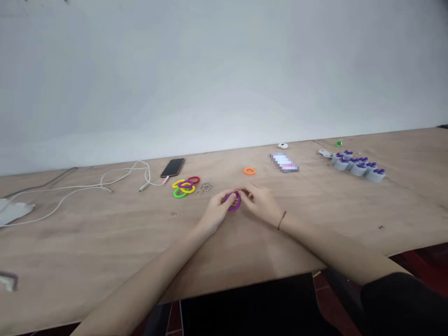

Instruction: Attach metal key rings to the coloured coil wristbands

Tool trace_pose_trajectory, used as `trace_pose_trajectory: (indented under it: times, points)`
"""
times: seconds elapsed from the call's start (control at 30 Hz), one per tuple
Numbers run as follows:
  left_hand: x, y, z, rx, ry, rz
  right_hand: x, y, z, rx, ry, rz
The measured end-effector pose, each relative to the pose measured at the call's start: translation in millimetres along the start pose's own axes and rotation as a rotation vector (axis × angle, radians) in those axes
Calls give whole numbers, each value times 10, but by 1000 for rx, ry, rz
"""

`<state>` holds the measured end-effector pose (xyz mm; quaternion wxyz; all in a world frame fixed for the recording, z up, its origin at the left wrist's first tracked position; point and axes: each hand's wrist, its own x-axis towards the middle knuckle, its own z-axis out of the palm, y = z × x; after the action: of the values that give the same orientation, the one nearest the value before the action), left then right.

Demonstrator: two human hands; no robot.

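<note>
A purple spiral coil bracelet (pixel 239 201) is held just above the wooden table, in front of me. My left hand (pixel 219 209) is closed on its left side, the thumb lying across the coil. My right hand (pixel 261 201) is pinched at the coil's upper right edge; anything small between those fingertips is too tiny to make out. Left of my hands, several metal split rings (pixel 206 187) lie in a small heap. Next to them is a pile of coil bracelets: yellow (pixel 189 189), green (pixel 180 194), red (pixel 194 179) and another purple one (pixel 185 184). An orange coil bracelet (pixel 249 171) lies alone beyond my hands.
A dark phone (pixel 172 167) with a white cable (pixel 119 173) lies at the back left. Another phone (pixel 284 162), its screen blurred, and a white round object (pixel 283 146) are at the back right. Grey-white pieces with purple tops (pixel 359 167) stand at right, near a green item (pixel 339 143).
</note>
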<state>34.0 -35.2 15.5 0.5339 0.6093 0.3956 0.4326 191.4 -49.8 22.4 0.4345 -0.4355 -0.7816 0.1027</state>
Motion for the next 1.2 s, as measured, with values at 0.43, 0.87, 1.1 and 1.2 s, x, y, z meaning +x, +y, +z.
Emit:
trace_pose_trajectory:
  times: [0.43, 0.87, 1.1, 1.2]
  points:
    - [-9, 68, -52, 501, 96, 230, 83, 5, 16, 767, -34, 486]
    - [22, -11, -33, 60, -113, 59, 73, 30, 57, 772, -45, 453]
    - [30, -12, -32, 103, -79, 12, 70, 102, 57, 584, -104, 295]
    - [18, 3, -28, 141, -89, 0, 75, 118, 18, 465, -183, 227]
